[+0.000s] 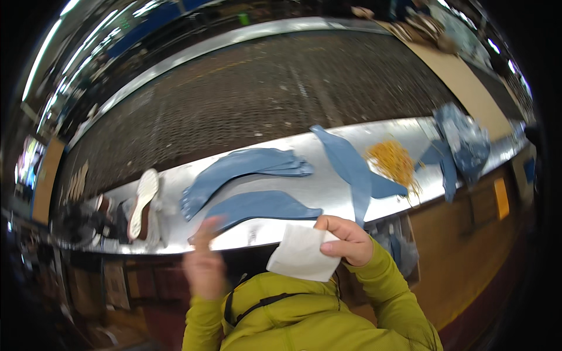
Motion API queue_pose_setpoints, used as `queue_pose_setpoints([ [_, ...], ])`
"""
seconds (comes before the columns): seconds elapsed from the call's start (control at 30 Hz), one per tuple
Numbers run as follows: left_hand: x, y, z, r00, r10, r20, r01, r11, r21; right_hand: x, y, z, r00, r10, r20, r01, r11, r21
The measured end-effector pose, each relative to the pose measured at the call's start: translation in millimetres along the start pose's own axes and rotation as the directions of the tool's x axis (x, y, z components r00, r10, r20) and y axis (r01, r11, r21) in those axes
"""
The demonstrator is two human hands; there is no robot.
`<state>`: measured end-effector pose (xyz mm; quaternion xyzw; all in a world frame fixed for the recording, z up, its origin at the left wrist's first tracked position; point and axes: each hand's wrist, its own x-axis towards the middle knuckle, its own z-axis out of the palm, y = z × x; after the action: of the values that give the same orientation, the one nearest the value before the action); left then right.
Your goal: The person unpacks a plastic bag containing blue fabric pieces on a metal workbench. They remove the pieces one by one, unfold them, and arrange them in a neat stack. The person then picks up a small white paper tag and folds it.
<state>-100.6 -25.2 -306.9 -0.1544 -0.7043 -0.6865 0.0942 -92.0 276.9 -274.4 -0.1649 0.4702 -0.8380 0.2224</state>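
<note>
Between the thumb and fingers of my right hand (pixel 350 241) is a white piece of paper or thin cloth (pixel 304 253), held in front of the metal ledge's near edge. My left hand (pixel 205 263) is raised at the same edge and smeared by motion; its fingers cannot be read clearly. Just beyond it lies a curved blue flat piece (pixel 257 205), like cut leather or sheet material. A stack of similar blue pieces (pixel 246 165) is fanned out farther back. More blue pieces (pixel 342 157) lie crossed to the right.
The shiny metal ledge (pixel 275 234) borders a wide dark mesh surface (pixel 252 93). A tangle of yellow strands (pixel 393 162) and a clear plastic bag (pixel 465 143) are at the right. A shoe with a white sole (pixel 143 205) lies at the left. Tan board (pixel 468 88) covers the far right.
</note>
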Motion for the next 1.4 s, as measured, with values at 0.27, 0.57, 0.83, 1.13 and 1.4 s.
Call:
queue_pose_setpoints([
  [0.27,51.2,44.3,21.2,0.832,-0.316,0.456,0.233,0.945,0.231,53.5,-17.3,36.5,0.850,-0.511,-0.127,0.255,0.610,-0.751],
  [0.57,64.3,29.9,6.4,0.664,-0.211,0.717,-0.058,0.942,0.331,85.8,-20.3,52.4,0.977,0.208,0.045,-0.014,0.277,-0.961],
  [0.83,36.3,3.3,-5.7,0.760,-0.110,0.641,0.030,0.990,0.135,93.0,16.4,44.1,0.938,0.345,0.013,-0.256,0.721,-0.643],
  [1.13,29.8,-11.2,-8.7,0.875,-0.041,0.482,-0.023,0.992,0.125,85.3,31.5,34.3,0.932,0.317,-0.178,-0.358,0.884,-0.300],
  [1.4,26.9,-14.1,1.1,0.927,0.037,0.373,-0.164,0.935,0.315,68.4,33.1,28.7,0.902,0.263,-0.342,-0.374,0.870,-0.320],
])
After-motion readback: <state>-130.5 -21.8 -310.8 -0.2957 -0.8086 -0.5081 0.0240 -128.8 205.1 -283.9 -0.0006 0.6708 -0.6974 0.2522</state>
